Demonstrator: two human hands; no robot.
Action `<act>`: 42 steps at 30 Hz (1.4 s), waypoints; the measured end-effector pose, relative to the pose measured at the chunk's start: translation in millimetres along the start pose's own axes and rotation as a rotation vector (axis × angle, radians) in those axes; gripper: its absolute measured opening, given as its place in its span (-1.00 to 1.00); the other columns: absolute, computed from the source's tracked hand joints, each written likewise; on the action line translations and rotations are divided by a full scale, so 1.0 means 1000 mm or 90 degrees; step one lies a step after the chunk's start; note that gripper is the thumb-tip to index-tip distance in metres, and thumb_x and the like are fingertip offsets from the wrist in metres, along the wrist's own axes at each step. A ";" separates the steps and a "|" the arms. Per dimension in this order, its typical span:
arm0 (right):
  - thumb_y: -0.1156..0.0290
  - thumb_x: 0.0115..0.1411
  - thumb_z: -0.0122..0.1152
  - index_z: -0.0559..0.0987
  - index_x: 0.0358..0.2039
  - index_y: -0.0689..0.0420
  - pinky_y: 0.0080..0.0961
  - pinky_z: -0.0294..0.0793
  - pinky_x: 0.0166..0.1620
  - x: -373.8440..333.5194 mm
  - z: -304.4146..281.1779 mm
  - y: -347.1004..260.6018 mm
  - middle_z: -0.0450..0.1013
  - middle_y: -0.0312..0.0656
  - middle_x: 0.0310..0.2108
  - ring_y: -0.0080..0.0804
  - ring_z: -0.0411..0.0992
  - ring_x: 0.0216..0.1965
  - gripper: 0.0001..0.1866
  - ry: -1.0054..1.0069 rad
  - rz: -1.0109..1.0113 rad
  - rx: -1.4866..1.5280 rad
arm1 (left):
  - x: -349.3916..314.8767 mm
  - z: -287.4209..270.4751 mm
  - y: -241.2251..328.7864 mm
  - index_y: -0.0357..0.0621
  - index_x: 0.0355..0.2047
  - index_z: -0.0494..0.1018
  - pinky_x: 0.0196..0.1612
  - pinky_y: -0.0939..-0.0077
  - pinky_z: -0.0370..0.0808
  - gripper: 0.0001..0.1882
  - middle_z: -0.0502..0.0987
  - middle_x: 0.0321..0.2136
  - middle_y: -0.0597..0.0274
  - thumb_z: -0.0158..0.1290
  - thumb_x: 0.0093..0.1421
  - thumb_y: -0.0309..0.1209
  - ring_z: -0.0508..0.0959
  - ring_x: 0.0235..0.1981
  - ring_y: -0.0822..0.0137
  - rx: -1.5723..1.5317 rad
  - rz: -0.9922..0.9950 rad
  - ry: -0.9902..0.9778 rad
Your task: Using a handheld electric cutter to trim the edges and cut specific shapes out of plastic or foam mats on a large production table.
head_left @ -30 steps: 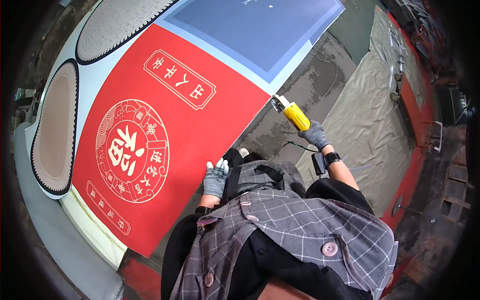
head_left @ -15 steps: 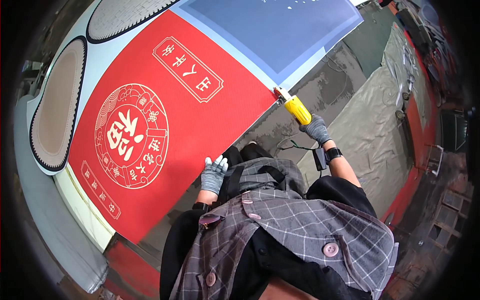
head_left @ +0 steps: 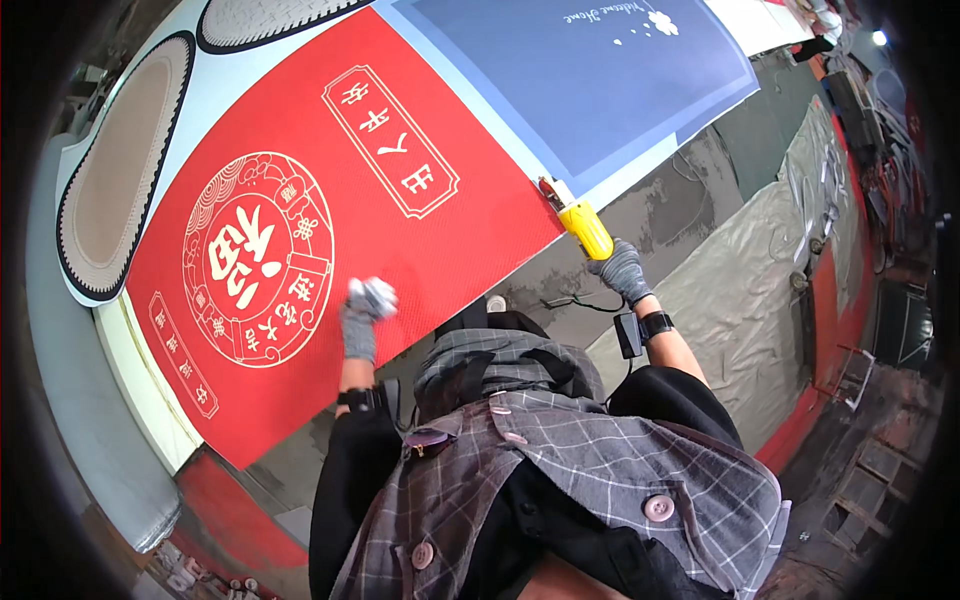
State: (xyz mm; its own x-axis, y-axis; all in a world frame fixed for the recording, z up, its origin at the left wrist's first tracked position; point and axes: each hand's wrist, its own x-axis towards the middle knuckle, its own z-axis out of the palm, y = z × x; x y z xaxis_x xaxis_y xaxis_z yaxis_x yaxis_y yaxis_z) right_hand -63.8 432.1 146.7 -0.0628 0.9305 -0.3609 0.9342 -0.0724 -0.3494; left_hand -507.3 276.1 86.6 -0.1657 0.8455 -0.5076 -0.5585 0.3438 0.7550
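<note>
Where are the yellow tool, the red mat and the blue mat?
Yellow tool [head_left: 588, 230], head view: on its yellow body.
Red mat [head_left: 395, 240], head view: on its plain red middle.
Blue mat [head_left: 590, 100], head view: on its plain blue surface.

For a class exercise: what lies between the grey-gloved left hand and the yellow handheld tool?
In the head view, a bare, unprinted stretch of red rectangular mat lies between the left hand and tool.
</note>
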 end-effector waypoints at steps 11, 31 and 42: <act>0.20 -0.27 0.35 0.52 -0.29 0.19 -0.32 0.48 -0.25 0.058 0.006 -0.081 0.51 0.01 -0.44 -0.09 0.50 -0.35 -0.50 -0.036 -0.008 0.084 | 0.172 -0.014 0.129 -0.03 0.26 -0.07 0.24 -0.15 -0.22 -0.27 -0.10 0.28 -0.01 -0.34 0.21 0.12 -0.13 0.30 -0.06 1.071 0.024 0.518; 0.23 -0.24 0.37 0.50 -0.28 0.23 -0.39 0.46 -0.31 0.189 0.021 -0.203 0.53 -0.06 -0.44 -0.20 0.51 -0.40 -0.51 -0.104 0.028 0.195 | 0.219 -0.019 0.141 -0.01 0.27 -0.08 0.22 -0.17 -0.23 -0.29 -0.12 0.28 0.02 -0.32 0.22 0.09 -0.14 0.30 -0.06 1.173 0.029 0.557; 0.24 -0.24 0.41 0.51 -0.32 0.23 -0.38 0.48 -0.30 0.271 0.044 -0.262 0.53 -0.06 -0.44 -0.19 0.52 -0.41 -0.53 -0.048 -0.061 0.246 | 0.221 -0.024 0.142 -0.05 0.23 0.03 0.22 -0.16 -0.24 -0.28 -0.01 0.25 0.02 -0.22 0.16 0.08 -0.08 0.28 -0.04 1.142 0.086 0.580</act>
State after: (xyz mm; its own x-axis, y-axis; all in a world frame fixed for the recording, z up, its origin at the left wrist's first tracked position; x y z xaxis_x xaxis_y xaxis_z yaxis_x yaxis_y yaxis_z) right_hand -341.0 686.9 102.2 -0.1818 0.9116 -0.3688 0.7232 -0.1301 -0.6782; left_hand -643.2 502.2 71.3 -0.7333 0.6798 -0.0104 0.6799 0.7332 -0.0144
